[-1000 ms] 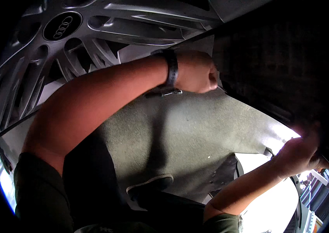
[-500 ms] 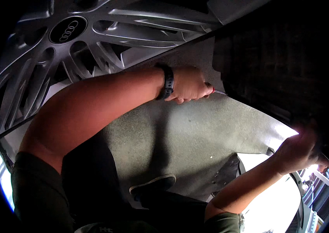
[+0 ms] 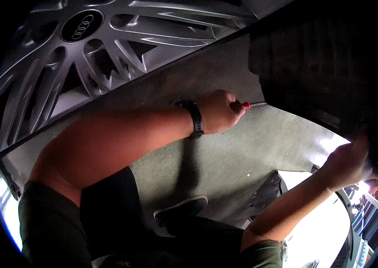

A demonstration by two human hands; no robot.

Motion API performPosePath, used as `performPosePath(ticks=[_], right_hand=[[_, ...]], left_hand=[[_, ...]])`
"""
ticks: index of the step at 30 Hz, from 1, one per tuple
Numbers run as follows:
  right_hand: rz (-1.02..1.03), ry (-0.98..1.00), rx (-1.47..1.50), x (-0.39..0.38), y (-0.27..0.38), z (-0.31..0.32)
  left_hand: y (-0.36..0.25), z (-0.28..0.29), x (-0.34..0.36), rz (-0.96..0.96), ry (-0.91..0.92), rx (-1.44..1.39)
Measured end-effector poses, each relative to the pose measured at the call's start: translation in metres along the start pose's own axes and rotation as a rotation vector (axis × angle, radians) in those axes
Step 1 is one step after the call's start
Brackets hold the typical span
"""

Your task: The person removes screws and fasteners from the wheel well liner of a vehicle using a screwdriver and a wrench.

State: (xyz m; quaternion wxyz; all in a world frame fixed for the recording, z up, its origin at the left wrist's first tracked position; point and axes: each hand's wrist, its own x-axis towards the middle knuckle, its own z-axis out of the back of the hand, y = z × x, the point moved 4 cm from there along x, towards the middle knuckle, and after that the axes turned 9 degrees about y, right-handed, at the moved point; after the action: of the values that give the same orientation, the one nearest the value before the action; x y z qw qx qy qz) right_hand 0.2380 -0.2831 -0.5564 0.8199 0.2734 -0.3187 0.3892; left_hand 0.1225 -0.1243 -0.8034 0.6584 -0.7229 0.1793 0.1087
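Observation:
My left hand (image 3: 220, 111), with a black watch band at the wrist, is closed on a tool with a red handle (image 3: 245, 105); its thin metal shaft (image 3: 258, 103) reaches right to the edge of a dark, ribbed panel (image 3: 307, 67). My right hand (image 3: 349, 163) is raised against the shadowed lower right part of that panel; its fingers curl into the dark, and what they grip is too dim to make out.
A silver multi-spoke wheel (image 3: 122, 58) fills the upper left. Below lies grey floor (image 3: 224, 156) with my dark shoe (image 3: 178, 210) on it. A bright white curved panel (image 3: 314, 223) is at lower right, beside metal structures and lights at the rim.
My left hand has moved lower, and the red handle and shaft have come into sight in it. My right hand sits slightly higher and further right.

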Motion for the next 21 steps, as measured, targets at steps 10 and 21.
performPosePath(ticks=[10,21], right_hand=[[0.047,-0.03,0.133,0.008,-0.003,-0.004],[0.062,-0.055,0.223,0.009,-0.003,-0.007]], left_hand=[[0.008,-0.029,-0.004,-0.046,-0.198,0.204],[-0.022,0.009,0.023,0.242,0.261,0.421]])
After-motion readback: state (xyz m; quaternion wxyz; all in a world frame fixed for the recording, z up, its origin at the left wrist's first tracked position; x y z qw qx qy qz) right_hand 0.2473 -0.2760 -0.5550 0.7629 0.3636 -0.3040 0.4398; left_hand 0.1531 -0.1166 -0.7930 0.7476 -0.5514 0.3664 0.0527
